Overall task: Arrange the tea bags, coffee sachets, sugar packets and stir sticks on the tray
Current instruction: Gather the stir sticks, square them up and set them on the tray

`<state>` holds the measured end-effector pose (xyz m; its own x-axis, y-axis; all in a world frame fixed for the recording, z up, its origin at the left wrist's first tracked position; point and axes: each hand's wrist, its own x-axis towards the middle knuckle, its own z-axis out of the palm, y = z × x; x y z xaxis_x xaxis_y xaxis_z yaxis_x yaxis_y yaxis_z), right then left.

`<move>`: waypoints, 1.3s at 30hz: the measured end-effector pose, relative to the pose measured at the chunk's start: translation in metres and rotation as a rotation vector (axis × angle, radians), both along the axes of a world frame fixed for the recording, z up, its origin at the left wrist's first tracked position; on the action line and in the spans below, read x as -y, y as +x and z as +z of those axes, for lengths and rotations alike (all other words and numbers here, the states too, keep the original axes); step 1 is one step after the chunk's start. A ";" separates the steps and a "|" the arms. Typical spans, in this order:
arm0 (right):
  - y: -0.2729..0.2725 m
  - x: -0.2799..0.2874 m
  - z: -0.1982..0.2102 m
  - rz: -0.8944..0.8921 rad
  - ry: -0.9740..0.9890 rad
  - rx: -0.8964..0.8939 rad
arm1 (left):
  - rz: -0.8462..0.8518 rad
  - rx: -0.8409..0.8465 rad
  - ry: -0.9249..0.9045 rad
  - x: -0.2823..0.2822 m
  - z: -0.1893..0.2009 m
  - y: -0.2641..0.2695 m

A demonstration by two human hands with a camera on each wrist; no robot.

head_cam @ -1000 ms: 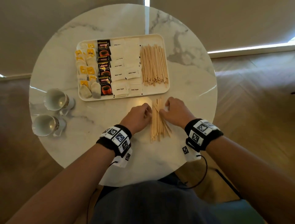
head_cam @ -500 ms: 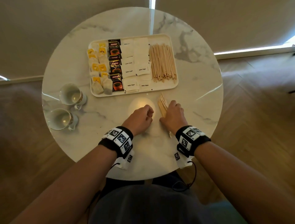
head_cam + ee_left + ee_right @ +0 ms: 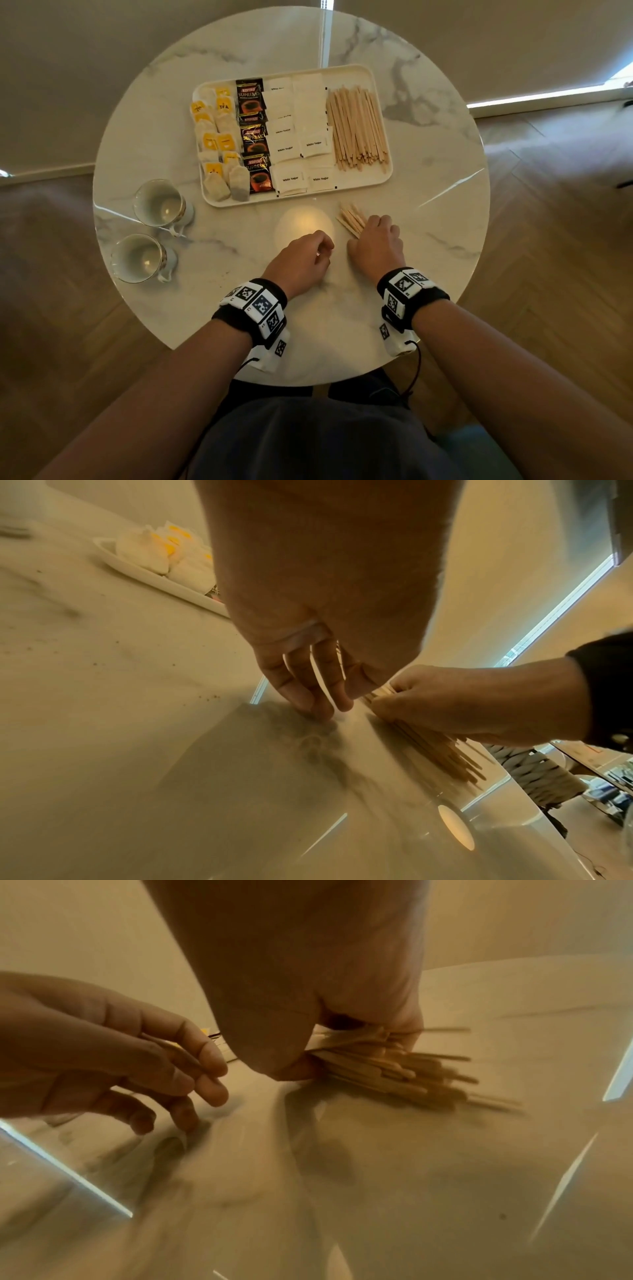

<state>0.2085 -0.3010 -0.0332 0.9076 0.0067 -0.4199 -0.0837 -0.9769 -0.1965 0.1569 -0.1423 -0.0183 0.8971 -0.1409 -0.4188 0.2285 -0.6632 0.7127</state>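
Left hand (image 3: 301, 260) curled, fingertips on the table (image 3: 171, 308); whether it pinches one stick is unclear. Right hand (image 3: 375, 245) clasps the stick bundle (image 3: 351, 219), long axis slanting away-left. Tray (image 3: 383, 181) lies directly beyond, nearer the right hand.

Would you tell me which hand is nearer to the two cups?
Left. The left hand lies right of the cups; the right hand, gripping the loose stir sticks, lies farther right.

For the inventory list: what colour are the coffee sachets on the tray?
Black with red and gold print, on the coffee sachets; the head view shows it best.
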 end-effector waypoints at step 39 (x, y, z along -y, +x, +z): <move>0.043 0.037 0.019 0.397 0.117 -0.191 | 0.168 0.057 0.022 0.017 -0.016 0.029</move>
